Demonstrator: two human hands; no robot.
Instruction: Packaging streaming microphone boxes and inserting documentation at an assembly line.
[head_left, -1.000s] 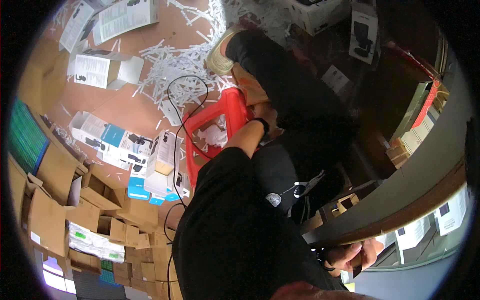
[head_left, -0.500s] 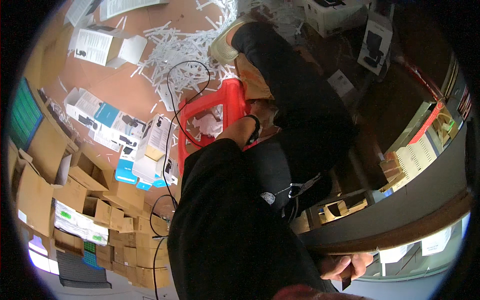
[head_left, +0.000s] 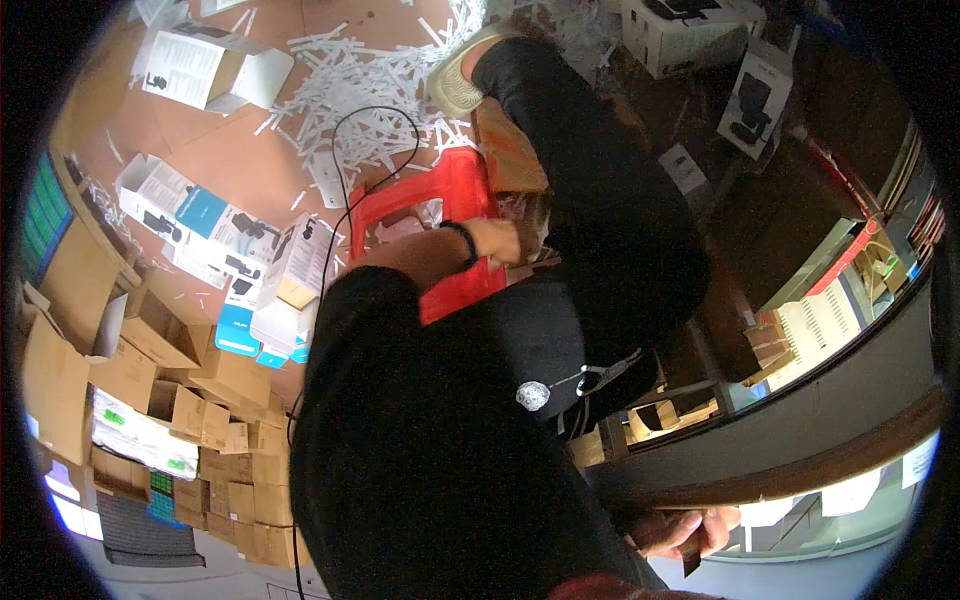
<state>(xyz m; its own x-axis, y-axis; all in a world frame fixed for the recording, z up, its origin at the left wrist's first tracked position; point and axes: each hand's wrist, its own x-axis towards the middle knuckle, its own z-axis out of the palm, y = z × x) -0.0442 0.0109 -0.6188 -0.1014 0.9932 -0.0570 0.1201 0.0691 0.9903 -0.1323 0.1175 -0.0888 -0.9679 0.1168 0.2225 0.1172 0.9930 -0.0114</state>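
Note:
My left hand (head_left: pixel 495 241), with a black band on its wrist, reaches over a red plastic stool (head_left: pixel 462 180) beside my bent leg. Its fingers look curled, but their tips and whatever they hold are hidden. An orange-brown box or bag (head_left: pixel 512 150) lies just beyond, near my shoe, and some crumpled pale material shows by the fingers. At the lower right, next to the desk edge (head_left: pixel 780 485), my right hand (head_left: pixel 670 532) is closed on a thin dark brown flat piece (head_left: pixel 691 555).
Shredded white paper (head_left: pixel 345 95) covers the floor ahead. Printed product boxes (head_left: pixel 205 215) lie left of the stool, along a black cable (head_left: pixel 330 255). Cardboard cartons (head_left: pixel 165 335) are piled at the far left. More white boxes (head_left: pixel 685 40) stand at the upper right.
My left hand has moved slightly forward and turned, so more of its back and the wrist shows over the stool. My right hand stays nearly still with the brown piece.

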